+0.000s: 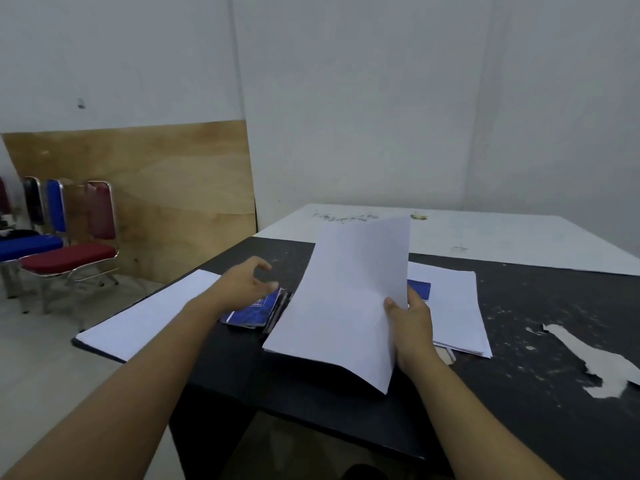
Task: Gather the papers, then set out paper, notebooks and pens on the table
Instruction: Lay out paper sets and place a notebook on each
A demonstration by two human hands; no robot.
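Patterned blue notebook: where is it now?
Head view, left of centre on the black table: the blue notebook lies under the left hand, beside the sheet the right hand holds.

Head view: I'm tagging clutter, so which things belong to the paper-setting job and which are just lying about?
Job: held papers in the right hand; flat paper at the left edge; paper stack on the right; blue notebooks; pens beside them.
Lying about: chairs; plywood board; white tabletop behind.
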